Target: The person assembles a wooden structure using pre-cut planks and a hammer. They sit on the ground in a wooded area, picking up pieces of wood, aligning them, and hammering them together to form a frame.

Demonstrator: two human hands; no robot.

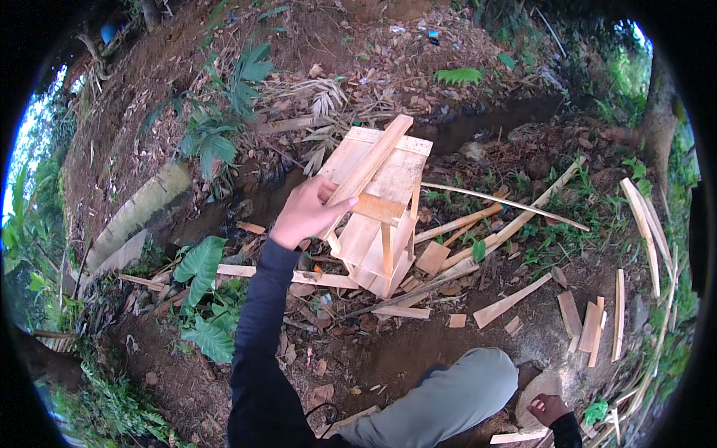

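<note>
A small stool-like frame of pale planks (377, 205) stands tilted on the bare brown earth, and the left hand (306, 213) grips a long wooden slat (371, 166) lying across its top. The right hand (547, 408) rests low by the knee on a flat piece of wood (539, 390), whether gripping it I cannot tell. Around them lie scattered offcuts (515, 299), dry leaves, green plants and a muddy ditch (478, 127).

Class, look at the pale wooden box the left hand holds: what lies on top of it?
A long slat lies slantwise across the top of the box, gripped at its lower end by the left hand. The top boards beneath the slat are covered.
</note>
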